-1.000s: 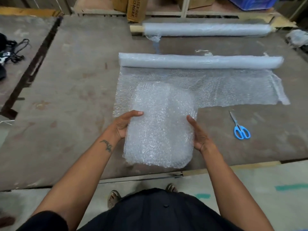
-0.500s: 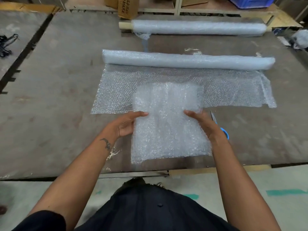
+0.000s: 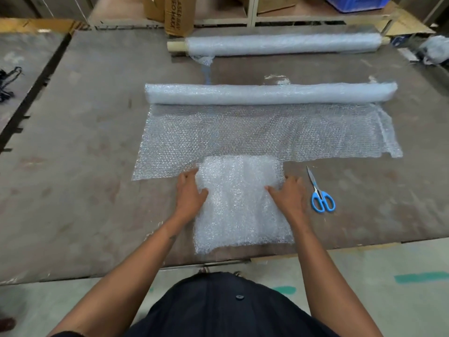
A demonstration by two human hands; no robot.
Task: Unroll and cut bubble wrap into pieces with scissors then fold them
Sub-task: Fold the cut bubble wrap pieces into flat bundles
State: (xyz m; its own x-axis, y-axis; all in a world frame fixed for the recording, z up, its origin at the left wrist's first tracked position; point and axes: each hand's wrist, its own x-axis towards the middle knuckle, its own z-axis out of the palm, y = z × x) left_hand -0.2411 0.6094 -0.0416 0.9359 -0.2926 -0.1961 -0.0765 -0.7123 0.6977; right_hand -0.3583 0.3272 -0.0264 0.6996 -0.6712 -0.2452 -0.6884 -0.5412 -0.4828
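Folding step, by the look of it: best done pressing the folded bubble wrap piece (image 3: 243,203) flat, squaring edges before the next fold, squeezing air out evenly. Piece between both hands, near table edge (image 3: 340,246), far end overlapping the unrolled sheet (image 3: 267,132). Left hand (image 3: 190,194) palm down on the left edge, fingers relaxed, gripping nothing. Right hand (image 3: 288,197) likewise flat on the right edge. Scissors (image 3: 320,195) just right of the right hand, untouched. Roll (image 3: 269,93) beyond both hands.
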